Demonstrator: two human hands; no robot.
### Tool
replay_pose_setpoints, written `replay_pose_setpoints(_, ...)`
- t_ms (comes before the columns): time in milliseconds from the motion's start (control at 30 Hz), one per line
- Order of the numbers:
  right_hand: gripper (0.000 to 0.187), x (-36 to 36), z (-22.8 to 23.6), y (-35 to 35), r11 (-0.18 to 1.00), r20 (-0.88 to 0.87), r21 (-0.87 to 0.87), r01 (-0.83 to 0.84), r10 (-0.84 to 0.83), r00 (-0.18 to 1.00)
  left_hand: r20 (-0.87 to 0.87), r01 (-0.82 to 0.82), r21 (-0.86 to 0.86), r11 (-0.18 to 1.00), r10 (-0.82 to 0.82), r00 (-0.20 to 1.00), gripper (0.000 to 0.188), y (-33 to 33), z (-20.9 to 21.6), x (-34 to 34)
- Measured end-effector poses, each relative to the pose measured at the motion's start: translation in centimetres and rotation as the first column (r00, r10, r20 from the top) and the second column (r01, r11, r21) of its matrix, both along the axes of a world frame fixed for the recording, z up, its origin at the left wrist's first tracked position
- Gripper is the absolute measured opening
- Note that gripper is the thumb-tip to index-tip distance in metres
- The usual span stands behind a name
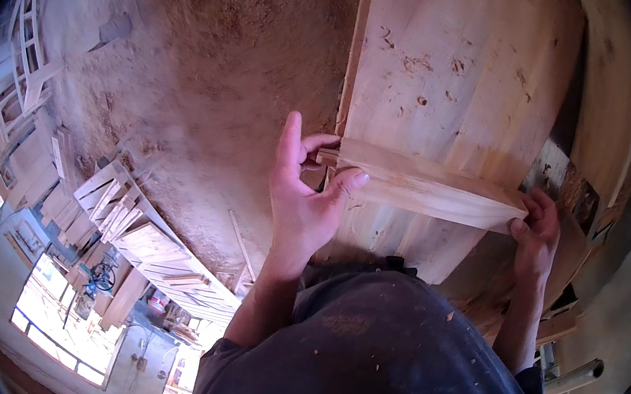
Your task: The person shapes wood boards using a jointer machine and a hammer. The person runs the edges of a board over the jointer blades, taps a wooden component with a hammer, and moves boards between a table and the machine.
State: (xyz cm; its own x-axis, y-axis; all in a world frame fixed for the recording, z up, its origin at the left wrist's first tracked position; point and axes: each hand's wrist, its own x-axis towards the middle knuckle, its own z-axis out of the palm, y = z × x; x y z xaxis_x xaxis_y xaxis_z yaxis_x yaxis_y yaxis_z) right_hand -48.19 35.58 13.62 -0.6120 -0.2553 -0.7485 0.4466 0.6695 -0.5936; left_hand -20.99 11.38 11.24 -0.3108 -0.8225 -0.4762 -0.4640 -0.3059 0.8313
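Head view, looking down. The person holds a short wooden board [426,191] by its two ends, lying crosswise over a wide plank [457,73] that runs away from the body.

Left hand [304,196]: at the board's left end. Thumb [347,183] is pressed on the near face, and the fingers [320,142] curl over the far side, so the grip pinches the end of the board.

Right hand [537,236]: at the board's right end. Fingertips wrap the corner and close on it; the palm side is hidden, so how hard it presses cannot be told.

Position of the board: touching or just above the wide plank; I cannot tell which. It lies at the plank's near end, close to the person's dark shirt [383,355].

Handling judgement: the board looks stiff, dry and pale, probably light enough for two hands without strain. The sawn surface looks rough rather than slippery; edges and corners may splinter. Holding it at both ends, as now, keeps it level; a one-handed hold would go better near the middle.

Surroundings: left of the plank the floor [215,51] is covered in sawdust. Further left of the plank lies a stack of wooden frames [145,235], with a bright window [57,315] beyond them.
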Motion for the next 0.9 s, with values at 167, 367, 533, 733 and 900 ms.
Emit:
replay_pose_setpoints(167, 0.080, -0.2, 0.3, -0.1, 0.998, 0.010, -0.061, -0.005, 0.005, 1.000, 0.026, 0.142, -0.085, 0.986, -0.140, 0.990, 0.088, -0.9, 0.3, 0.2)
replay_pose_setpoints(367, 0.087, -0.4, -0.6, 0.2, 0.999, 0.004, -0.031, -0.007, 0.007, 1.000, -0.178, -0.035, -0.045, 0.998, 0.027, 0.984, 0.094, 0.9, -1.6, 0.4)
replay_pose_setpoints(533, 0.090, -0.2, -0.4, 0.7, 0.997, -0.006, -0.072, -0.004, 0.003, 1.000, -0.081, -0.060, -0.132, 0.989, 0.050, 0.995, 0.096, 1.1, -0.2, -0.3)
replay_pose_setpoints(733, 0.088, -0.3, -0.5, 1.1, 0.994, 0.017, -0.105, -0.012, 0.013, 1.000, 0.147, 0.313, -0.323, 0.893, -0.280, 0.949, 0.095, -0.6, 0.0, 0.5)
replay_pose_setpoints(900, 0.082, 0.1, -0.1, 0.3, 0.995, 0.044, -0.096, 0.007, -0.003, 0.999, 0.047, 0.143, -0.202, 0.969, -0.136, 0.990, 0.093, 0.1, -0.5, 0.4)
